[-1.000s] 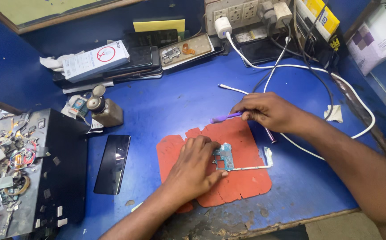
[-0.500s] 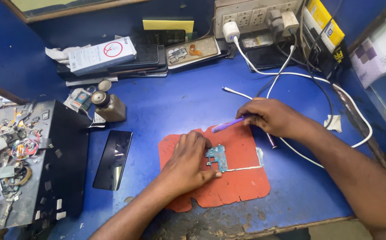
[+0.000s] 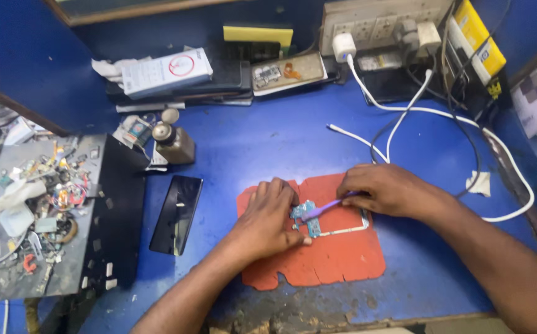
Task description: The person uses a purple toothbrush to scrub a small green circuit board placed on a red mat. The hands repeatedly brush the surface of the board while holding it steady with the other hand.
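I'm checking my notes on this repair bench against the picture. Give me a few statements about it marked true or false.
1. The right hand holds a purple tool. True.
2. The left hand rests on a green mat. False: the mat is orange-red.
3. The small circuit board lies on the mat. True.
4. The dark phone lies right of the mat. False: it lies left.
5. A white cable runs across the blue table. True.

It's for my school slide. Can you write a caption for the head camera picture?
Left hand steadies a small circuit board on a red mat while the right hand touches it with a purple tool.
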